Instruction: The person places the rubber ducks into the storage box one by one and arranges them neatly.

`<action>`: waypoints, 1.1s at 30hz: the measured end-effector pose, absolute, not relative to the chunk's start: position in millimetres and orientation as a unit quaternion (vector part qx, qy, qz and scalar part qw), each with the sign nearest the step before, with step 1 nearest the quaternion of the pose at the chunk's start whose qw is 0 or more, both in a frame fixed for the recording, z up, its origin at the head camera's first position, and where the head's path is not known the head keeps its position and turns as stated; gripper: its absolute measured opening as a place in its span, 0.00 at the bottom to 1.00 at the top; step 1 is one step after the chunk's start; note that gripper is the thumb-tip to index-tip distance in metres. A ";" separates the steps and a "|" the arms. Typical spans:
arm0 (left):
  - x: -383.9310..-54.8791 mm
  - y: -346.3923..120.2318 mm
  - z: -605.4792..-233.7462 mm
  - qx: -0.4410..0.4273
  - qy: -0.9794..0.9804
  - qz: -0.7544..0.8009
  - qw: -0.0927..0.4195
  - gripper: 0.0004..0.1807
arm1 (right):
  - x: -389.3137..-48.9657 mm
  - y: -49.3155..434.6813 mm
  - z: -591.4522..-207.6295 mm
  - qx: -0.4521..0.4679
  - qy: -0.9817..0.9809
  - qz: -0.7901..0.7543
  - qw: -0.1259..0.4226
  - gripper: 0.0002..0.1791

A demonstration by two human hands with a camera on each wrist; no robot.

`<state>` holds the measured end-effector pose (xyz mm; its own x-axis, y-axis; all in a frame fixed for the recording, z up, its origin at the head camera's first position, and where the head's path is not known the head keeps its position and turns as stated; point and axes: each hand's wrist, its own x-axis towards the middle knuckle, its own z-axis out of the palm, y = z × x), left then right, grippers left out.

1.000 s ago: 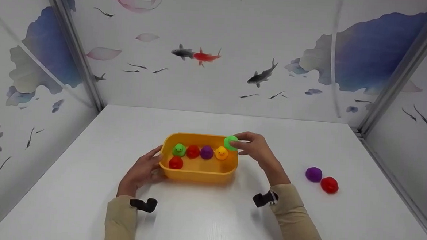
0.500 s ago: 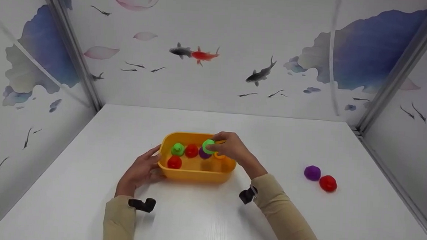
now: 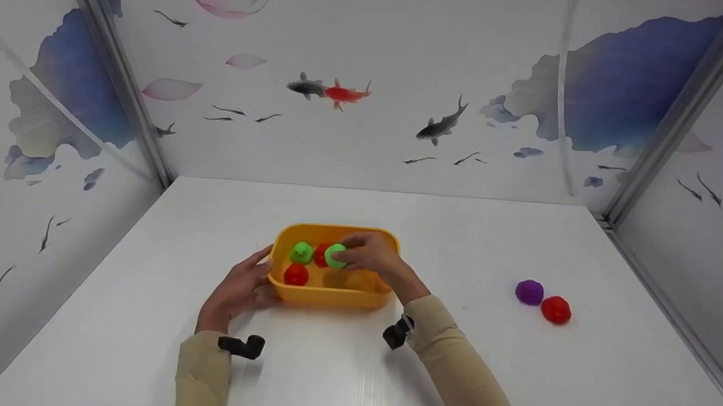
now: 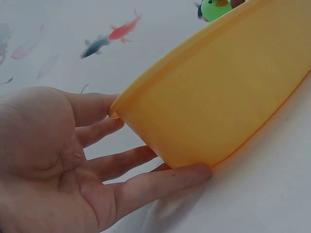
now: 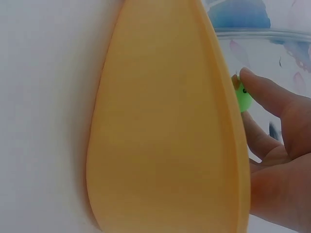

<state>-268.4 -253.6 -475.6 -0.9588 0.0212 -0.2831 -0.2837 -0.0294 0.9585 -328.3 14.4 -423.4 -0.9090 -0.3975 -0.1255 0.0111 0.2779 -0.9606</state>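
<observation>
The left hand (image 3: pixel 239 289) rests against the left end of an orange plastic tub (image 3: pixel 335 299); its fairly straight fingers touch the rim and wall, and its thumb lies low on the side. Over the tub, the right hand (image 3: pixel 368 253) pinches a green toy duck (image 3: pixel 335 256), whose eye shows in the right wrist view. Inside the tub sit another green toy duck (image 3: pixel 301 253), a rounded red toy (image 3: pixel 296 274) in front of it, and a second red toy (image 3: pixel 320 255) partly covered by the held duck. The right hand hides the tub's back right part.
A rounded purple toy (image 3: pixel 529 292) and a rounded red toy (image 3: pixel 556 310) lie side by side on the white table (image 3: pixel 464 369), right of the tub. Panels printed with fish (image 3: pixel 345 94) enclose the back and sides.
The right hand has carried the green duck leftward from the tub's right rim to above its middle, covering the purple toy and yellow duck there. The left hand stays at the tub.
</observation>
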 end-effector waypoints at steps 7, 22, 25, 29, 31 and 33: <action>-268.0 -253.2 -474.9 -0.091 0.698 0.702 0.108 0.30 | -325.9 5.9 -427.3 -0.123 0.789 -0.573 0.182 0.17; -268.9 -256.3 -474.1 -0.094 0.703 0.697 0.108 0.30 | -322.4 -14.2 -432.4 -0.091 0.813 -0.544 0.188 0.13; -269.6 -256.5 -474.0 -0.093 0.701 0.698 0.111 0.30 | -322.3 -17.8 -434.1 -0.079 0.818 -0.537 0.191 0.12; -269.2 -254.9 -474.7 -0.096 0.705 0.694 0.111 0.30 | -320.2 -21.1 -436.4 -0.067 0.830 -0.520 0.191 0.11; -269.1 -254.5 -475.4 -0.098 0.705 0.694 0.110 0.30 | -318.8 -22.4 -437.0 -0.069 0.833 -0.516 0.189 0.11; -269.3 -254.5 -475.5 -0.100 0.702 0.696 0.111 0.30 | -318.0 -23.8 -437.8 -0.072 0.834 -0.514 0.185 0.11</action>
<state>-269.3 -254.5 -475.5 -0.9555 0.0136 -0.2945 -0.2944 0.0104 0.9556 -318.0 -23.8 -437.8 -0.9210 -0.3103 -0.2357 0.0710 0.4611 -0.8845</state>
